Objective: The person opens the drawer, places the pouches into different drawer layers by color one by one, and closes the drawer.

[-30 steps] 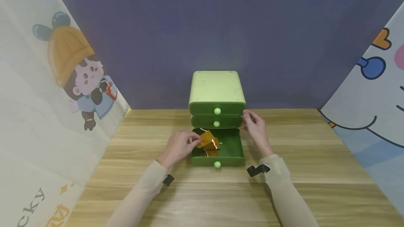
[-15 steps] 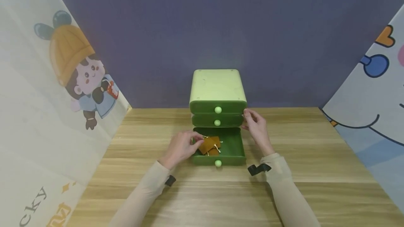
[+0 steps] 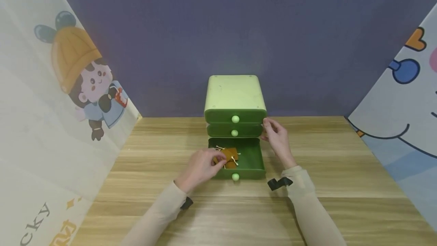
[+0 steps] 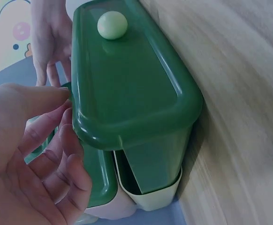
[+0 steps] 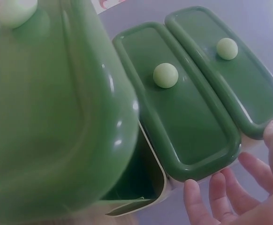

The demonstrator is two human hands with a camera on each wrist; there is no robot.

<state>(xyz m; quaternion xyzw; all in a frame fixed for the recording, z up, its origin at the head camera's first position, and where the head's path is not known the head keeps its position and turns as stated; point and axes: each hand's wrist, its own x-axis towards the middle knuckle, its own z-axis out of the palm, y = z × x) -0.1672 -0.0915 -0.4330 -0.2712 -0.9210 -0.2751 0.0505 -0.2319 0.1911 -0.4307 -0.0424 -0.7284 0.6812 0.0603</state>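
A cabinet (image 3: 235,92) with a pale green top has three dark green drawers with round knobs. The bottom drawer (image 3: 250,158) is pulled out. Several small orange-brown drawstring pouches (image 3: 230,154) with pale cords lie in it. At the drawer's left side my left hand (image 3: 201,166) pinches a pouch, mostly hidden by the hand; the left wrist view shows thumb and index fingertip close together behind the drawer front (image 4: 132,70). My right hand (image 3: 278,139) touches the cabinet's right side, thumb at the top drawer's corner and fingertips (image 5: 193,187) against the middle drawer (image 5: 183,112).
The cabinet stands on a wood-grain table (image 3: 317,185) before a dark blue back wall (image 3: 170,48). Pale side panels with cartoon prints (image 3: 92,75) flank the table. The top and middle drawers are closed.
My left hand has moved slightly right and down over the pouches, which now lie flatter in the drawer than a second ago. My right hand has stayed in place.
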